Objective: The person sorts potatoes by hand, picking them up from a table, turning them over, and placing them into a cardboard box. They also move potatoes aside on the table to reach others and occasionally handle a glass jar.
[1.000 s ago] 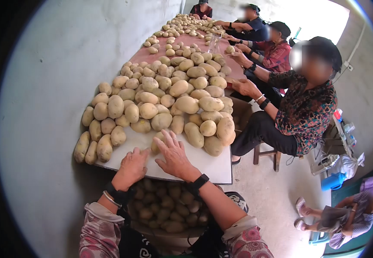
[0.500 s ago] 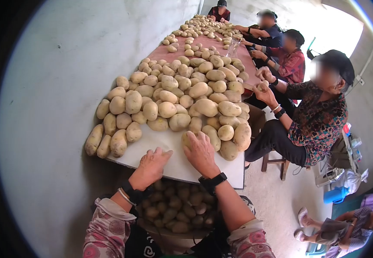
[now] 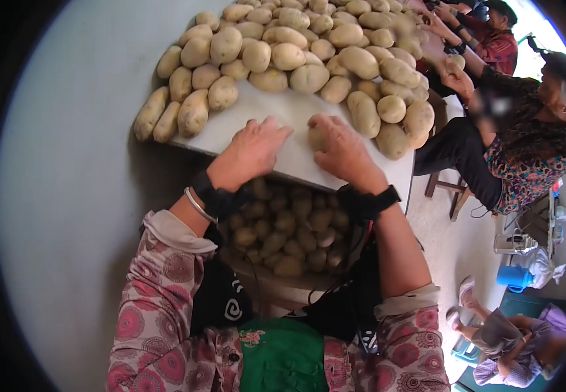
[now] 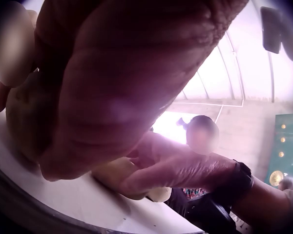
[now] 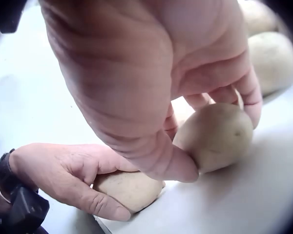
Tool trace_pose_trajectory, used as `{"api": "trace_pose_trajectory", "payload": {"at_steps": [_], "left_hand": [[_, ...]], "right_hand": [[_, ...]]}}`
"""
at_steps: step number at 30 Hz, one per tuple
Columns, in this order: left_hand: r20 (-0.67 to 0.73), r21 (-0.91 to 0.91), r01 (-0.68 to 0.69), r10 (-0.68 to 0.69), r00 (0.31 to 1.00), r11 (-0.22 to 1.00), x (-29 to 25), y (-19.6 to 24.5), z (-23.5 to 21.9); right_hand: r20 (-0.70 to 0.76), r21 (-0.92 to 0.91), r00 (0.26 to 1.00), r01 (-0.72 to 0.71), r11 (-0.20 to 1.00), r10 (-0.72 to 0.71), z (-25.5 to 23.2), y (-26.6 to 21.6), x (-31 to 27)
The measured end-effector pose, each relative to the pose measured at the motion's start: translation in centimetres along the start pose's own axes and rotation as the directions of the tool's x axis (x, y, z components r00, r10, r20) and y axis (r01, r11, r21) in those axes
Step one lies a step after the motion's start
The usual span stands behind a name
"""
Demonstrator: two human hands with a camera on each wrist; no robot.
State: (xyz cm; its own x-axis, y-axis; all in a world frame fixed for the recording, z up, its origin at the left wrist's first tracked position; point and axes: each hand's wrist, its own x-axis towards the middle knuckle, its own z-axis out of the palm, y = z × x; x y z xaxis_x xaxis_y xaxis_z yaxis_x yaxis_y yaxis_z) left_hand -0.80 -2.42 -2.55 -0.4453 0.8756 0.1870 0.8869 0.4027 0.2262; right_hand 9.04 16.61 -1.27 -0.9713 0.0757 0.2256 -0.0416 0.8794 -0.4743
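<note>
On the white tabletop, near its front edge, my left hand and right hand are a short way apart. The right wrist view shows my right hand gripping a potato with thumb and curled fingers. My left hand holds another potato there, its thumb along the side. That potato is hidden under the hand in the head view. In the left wrist view the potato lies in shadow beneath my left hand.
A big pile of potatoes covers the table beyond my hands. Below the front edge sits a container of potatoes. People sit along the right side, the nearest person holding a potato. A blue jug stands at the right.
The head view has tilted down, so the pile and hands appear higher. Since the earliest frame my right hand has moved away from the left, with a potato under its fingers.
</note>
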Motion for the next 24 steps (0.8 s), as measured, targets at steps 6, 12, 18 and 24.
{"api": "trace_pose_trajectory", "payload": {"at_steps": [6, 12, 18, 24], "left_hand": [[-0.015, -0.177, -0.066, 0.064, 0.998, 0.982, -0.5, -1.2, -0.8], [0.520, -0.563, 0.109, 0.248, 0.818, 0.819, 0.6, 2.2, -4.3], [0.234, -0.410, -0.072, 0.181, 0.955, 0.909, 0.2, -0.2, -1.6], [0.109, -0.252, -0.098, 0.129, 0.986, 0.963, 0.2, -2.2, -1.6]], "right_hand": [[0.140, -0.017, 0.984, -0.111, 0.994, 0.112, -2.9, 1.9, -3.0], [0.064, -0.027, 0.998, 0.001, 1.000, 0.001, -2.3, 2.9, -4.1], [0.136, -0.056, 0.987, -0.074, 0.996, 0.081, -2.6, 2.3, -3.8], [0.074, -0.088, 0.996, -0.034, 0.996, 0.040, -2.2, 2.6, -3.9]]}}
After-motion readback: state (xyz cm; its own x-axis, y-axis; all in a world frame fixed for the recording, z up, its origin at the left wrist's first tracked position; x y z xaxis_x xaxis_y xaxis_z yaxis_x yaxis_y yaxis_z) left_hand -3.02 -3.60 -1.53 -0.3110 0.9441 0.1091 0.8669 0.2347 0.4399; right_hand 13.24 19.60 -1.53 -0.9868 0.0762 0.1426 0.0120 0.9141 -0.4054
